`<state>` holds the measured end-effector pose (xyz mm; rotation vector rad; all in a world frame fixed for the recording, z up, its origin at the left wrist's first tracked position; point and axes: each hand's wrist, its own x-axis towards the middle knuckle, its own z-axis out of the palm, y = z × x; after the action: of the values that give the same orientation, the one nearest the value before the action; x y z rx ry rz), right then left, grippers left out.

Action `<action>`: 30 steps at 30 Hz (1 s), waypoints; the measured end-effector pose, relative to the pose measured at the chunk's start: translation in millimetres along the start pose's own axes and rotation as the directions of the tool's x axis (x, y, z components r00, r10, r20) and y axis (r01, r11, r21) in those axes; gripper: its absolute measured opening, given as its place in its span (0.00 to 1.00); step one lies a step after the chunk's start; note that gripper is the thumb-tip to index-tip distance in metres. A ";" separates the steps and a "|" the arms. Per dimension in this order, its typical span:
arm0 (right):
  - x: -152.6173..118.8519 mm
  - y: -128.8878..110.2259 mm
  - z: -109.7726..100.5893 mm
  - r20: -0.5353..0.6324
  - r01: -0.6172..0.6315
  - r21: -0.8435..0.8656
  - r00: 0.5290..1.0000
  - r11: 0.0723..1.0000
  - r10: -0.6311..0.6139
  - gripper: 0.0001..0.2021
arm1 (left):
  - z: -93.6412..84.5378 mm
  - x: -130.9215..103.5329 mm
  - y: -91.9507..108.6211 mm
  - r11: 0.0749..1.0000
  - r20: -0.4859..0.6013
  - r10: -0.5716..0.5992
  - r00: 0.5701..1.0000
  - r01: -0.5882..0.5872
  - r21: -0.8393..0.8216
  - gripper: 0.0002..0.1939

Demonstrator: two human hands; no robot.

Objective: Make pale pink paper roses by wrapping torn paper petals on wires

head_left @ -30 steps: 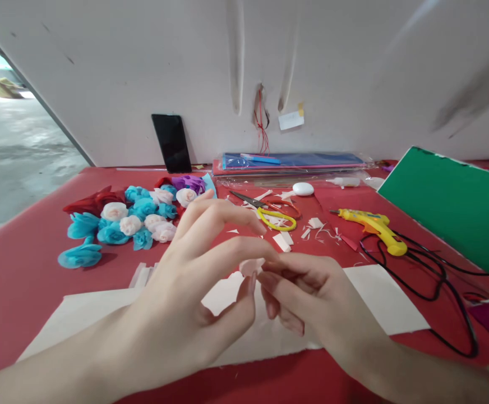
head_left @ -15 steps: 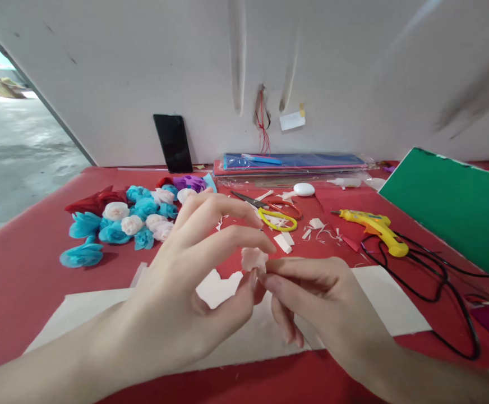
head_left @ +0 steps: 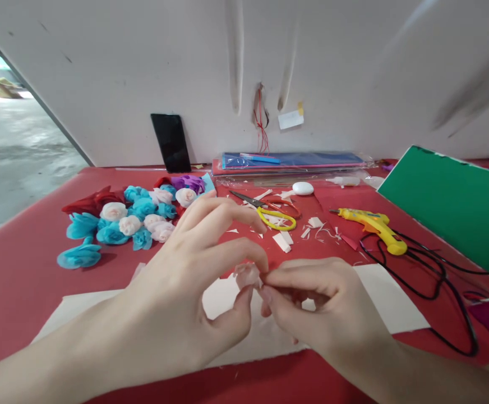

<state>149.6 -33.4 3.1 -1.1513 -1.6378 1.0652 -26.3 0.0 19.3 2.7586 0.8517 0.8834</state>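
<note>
A small pale pink paper flower (head_left: 247, 276) is between my two hands, above a white paper sheet (head_left: 396, 294). My left hand (head_left: 198, 280) has its thumb against the flower's lower side and its index finger curled over the top; the other fingers arch above. From the right, my right hand (head_left: 328, 303) pinches the flower's edge between thumb and index finger. Its remaining fingers are tucked under and partly hidden. Beyond my left hand lies a cluster of finished paper flowers, among them a blue flower (head_left: 80, 255) and a white flower (head_left: 114, 211).
Scissors (head_left: 276, 219) lie behind my hands among paper scraps (head_left: 282, 241). To the right is a yellow glue gun (head_left: 373, 224) with a looping black cord (head_left: 442, 275). A green board (head_left: 450, 207) leans at the right. A phone (head_left: 171, 143) stands against the wall.
My left index finger has come down closer to the flower. The flower has dropped slightly and shifted left, and my right hand's lower fingers have curled further in.
</note>
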 end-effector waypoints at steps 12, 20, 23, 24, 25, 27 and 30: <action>-4.0 5.6 1.8 0.059 -0.133 0.057 0.990 0.989 0.130 0.08 | 1.9 -3.0 -2.8 1.000 0.034 -0.015 0.999 0.015 0.006 0.08; -3.5 5.8 -0.6 0.248 -0.393 0.309 0.912 0.866 0.326 0.03 | -0.3 -3.8 -5.0 1.000 0.027 0.007 1.000 -0.007 -0.005 0.08; -3.0 6.9 -1.7 0.300 -0.465 0.371 0.879 0.804 0.370 0.04 | 0.6 -3.0 -5.6 0.999 0.011 0.035 0.999 -0.035 0.006 0.08; -2.2 7.2 -2.2 0.313 -0.483 0.379 0.870 0.790 0.381 0.04 | 0.6 -3.0 -5.9 0.999 0.011 0.044 0.999 -0.044 0.008 0.08; -1.2 7.4 -2.8 0.325 -0.499 0.381 0.861 0.779 0.392 0.05 | 0.3 -3.2 -6.3 0.998 0.014 0.057 0.998 -0.057 0.015 0.09; 1.2 7.4 -3.9 0.344 -0.519 0.374 0.847 0.768 0.405 0.06 | -1.2 -3.4 -7.2 0.996 0.023 0.089 0.996 -0.089 0.029 0.09; 3.8 6.3 -5.1 0.365 -0.554 0.373 0.825 0.744 0.431 0.07 | -5.2 -2.2 -7.9 0.990 0.050 0.134 0.990 -0.136 0.037 0.09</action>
<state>155.0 -27.5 -0.9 -1.1762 -1.1545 1.9124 -34.5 5.1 20.3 2.8885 0.6893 0.8261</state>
